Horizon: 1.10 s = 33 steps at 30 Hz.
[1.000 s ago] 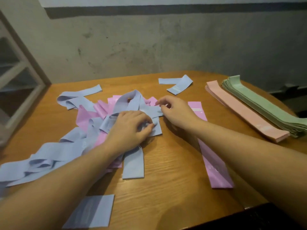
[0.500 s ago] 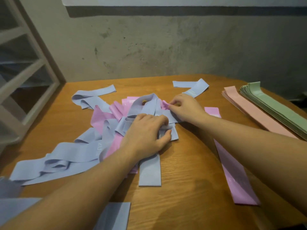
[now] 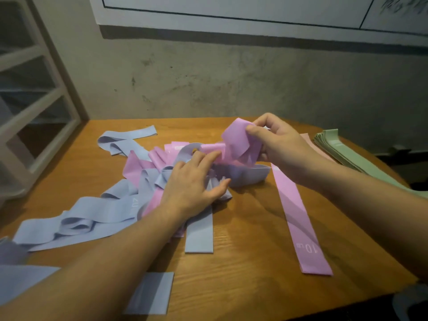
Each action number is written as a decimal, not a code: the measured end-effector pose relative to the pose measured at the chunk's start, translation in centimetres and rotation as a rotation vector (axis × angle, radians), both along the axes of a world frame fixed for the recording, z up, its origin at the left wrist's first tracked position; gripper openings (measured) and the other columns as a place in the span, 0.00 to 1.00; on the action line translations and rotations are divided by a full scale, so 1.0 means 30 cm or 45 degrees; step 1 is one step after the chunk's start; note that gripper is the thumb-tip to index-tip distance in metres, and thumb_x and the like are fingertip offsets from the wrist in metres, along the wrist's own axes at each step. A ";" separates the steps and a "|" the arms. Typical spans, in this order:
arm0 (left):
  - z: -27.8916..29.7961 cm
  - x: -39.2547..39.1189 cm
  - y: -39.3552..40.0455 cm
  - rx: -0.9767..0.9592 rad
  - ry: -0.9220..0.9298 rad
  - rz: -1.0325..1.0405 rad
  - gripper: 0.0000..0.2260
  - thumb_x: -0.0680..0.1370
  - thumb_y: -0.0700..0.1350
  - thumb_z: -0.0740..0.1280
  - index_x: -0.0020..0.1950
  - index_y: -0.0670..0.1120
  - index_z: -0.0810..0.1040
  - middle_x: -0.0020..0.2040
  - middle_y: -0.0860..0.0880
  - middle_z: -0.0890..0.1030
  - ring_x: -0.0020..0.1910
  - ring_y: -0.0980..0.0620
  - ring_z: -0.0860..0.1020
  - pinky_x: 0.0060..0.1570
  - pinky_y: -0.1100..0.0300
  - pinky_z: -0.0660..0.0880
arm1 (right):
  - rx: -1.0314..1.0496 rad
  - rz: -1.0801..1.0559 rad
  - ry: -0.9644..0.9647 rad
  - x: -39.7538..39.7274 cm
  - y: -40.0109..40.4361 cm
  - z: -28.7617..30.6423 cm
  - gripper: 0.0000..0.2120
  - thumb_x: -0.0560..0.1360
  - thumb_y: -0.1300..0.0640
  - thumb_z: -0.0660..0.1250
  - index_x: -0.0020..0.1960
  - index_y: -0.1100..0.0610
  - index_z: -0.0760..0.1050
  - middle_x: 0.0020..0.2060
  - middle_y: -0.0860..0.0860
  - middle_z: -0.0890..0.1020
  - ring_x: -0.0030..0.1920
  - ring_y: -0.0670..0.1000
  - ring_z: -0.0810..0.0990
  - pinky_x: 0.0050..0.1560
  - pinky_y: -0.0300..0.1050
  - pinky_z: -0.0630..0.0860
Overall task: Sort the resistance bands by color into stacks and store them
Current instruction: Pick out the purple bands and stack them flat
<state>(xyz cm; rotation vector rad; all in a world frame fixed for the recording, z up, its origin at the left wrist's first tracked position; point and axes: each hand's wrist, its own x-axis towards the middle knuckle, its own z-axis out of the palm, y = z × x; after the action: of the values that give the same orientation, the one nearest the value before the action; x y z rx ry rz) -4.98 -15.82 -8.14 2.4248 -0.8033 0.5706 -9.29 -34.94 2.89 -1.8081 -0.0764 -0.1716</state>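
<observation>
Right hand: the right hand (image 3: 281,144) is raised above the pile, thumb and curled fingers pinching a crumpled pink rubber resistance band (image 3: 240,142) whose other end trails down into the pile.
Left hand: the left hand (image 3: 196,184) lies palm down on the tangled pile of blue and pink bands (image 3: 139,181), fingers spread and nearly straight, pressing the bands without gripping any.
Pile: it sits mid-surface on the round wooden surface (image 3: 243,262), with loose blue-grey flat bands (image 3: 76,218) spilling toward the left edge.
Flat pink band: a long pink band printed "10 lb" (image 3: 298,218) lies straight on the surface, just right of the pile, under the right forearm.
Sorted stacks: a stack of pale green bands (image 3: 347,154) lies at the far right edge, with a peach-pink stack (image 3: 311,142) just beside it on its left.
Background: a white wooden frame (image 3: 34,112) stands at the left against a grey wall.
</observation>
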 end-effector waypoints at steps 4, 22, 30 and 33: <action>-0.012 0.004 -0.001 0.095 -0.098 0.005 0.27 0.76 0.66 0.61 0.69 0.51 0.73 0.59 0.49 0.75 0.58 0.47 0.75 0.53 0.49 0.73 | 0.092 -0.049 0.011 -0.057 0.012 0.041 0.08 0.83 0.55 0.62 0.45 0.51 0.71 0.37 0.48 0.77 0.37 0.48 0.75 0.37 0.44 0.73; 0.150 -0.139 -0.064 -0.739 0.287 -0.392 0.18 0.73 0.63 0.70 0.56 0.54 0.74 0.69 0.56 0.74 0.67 0.56 0.74 0.62 0.56 0.73 | 0.364 0.064 0.148 -0.261 0.005 0.149 0.12 0.71 0.61 0.65 0.33 0.51 0.67 0.35 0.51 0.70 0.34 0.50 0.70 0.33 0.43 0.70; 0.258 -0.244 -0.019 -0.901 0.405 -0.459 0.03 0.75 0.43 0.65 0.46 0.51 0.75 0.39 0.62 0.80 0.41 0.60 0.78 0.43 0.67 0.74 | 0.432 0.059 0.090 -0.369 -0.028 0.170 0.14 0.77 0.73 0.59 0.54 0.57 0.69 0.47 0.59 0.76 0.37 0.56 0.80 0.39 0.52 0.82; 0.307 -0.285 0.010 -0.872 0.402 -0.472 0.04 0.75 0.43 0.69 0.46 0.52 0.77 0.39 0.59 0.82 0.40 0.59 0.80 0.42 0.65 0.76 | 0.364 -0.008 0.091 -0.419 -0.034 0.173 0.23 0.75 0.76 0.60 0.64 0.56 0.69 0.50 0.61 0.79 0.39 0.57 0.81 0.42 0.53 0.82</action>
<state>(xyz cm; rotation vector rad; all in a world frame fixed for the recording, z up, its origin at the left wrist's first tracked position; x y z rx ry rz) -13.52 -15.51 1.07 1.6341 -0.7410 0.2459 -21.86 -35.96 8.08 -1.5281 0.0052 -0.1157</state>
